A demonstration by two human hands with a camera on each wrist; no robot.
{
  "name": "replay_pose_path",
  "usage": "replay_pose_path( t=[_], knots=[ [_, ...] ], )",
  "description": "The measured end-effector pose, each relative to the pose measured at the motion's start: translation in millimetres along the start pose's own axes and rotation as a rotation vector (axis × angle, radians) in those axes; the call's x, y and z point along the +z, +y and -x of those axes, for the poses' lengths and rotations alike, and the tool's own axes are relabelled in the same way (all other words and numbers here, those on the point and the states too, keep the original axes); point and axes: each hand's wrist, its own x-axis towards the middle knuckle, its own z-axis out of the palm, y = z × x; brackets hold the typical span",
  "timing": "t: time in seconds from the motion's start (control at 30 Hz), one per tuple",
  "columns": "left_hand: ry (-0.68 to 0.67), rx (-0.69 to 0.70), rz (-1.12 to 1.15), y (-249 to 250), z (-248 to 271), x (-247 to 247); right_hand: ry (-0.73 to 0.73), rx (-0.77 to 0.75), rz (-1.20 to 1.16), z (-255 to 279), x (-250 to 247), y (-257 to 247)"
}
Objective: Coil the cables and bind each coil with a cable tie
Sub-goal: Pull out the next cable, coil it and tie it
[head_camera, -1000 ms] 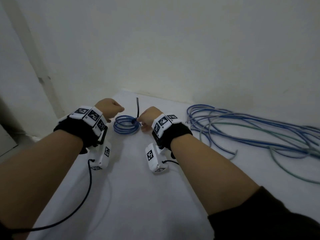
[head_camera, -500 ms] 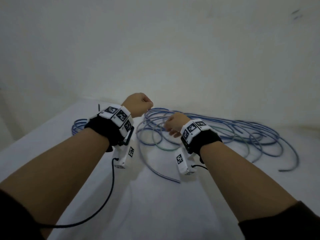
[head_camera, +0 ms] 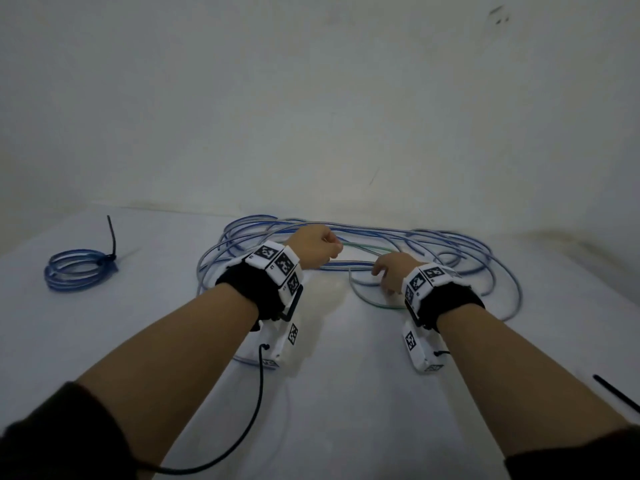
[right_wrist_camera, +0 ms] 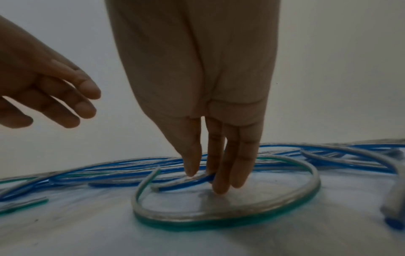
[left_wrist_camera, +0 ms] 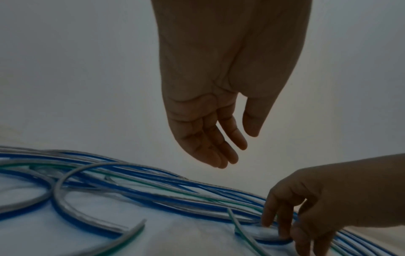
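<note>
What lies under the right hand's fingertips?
A blue cable end on the table, inside a green cable loop. The right fingers hide where it continues.

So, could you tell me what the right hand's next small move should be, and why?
Probably pinch and lift the blue cable's free end: the right hand touches it on the table, and the left hand hovers open above the loose cables.
</note>
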Motion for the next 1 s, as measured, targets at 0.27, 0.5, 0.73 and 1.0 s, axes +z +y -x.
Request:
replay_pose_path(
  t=[0.27, 0.5, 0.73, 1.0],
  knots=[
    [0.042, -0.107, -0.237, -10.4, -7.1, 4.6, 0.107, -0.134, -0.246, 3.0, -1.4, 11.0],
    [0.082, -0.149, -0.219, -21.3, -4.6, -3.8, 0.339, 0.11, -0.094, -1.0, -8.1, 37.9],
    [0.076, -0.028, -0.079, -4.3, -13.1, 10.0, 0.216, 0.349, 0.038, 5.1, -1.0, 88.7],
    [0.077, 0.143, 0.007, 21.6, -22.5, 32.3, 0.49, 0.336, -0.56, -5.8, -15.0, 83.7]
  ],
)
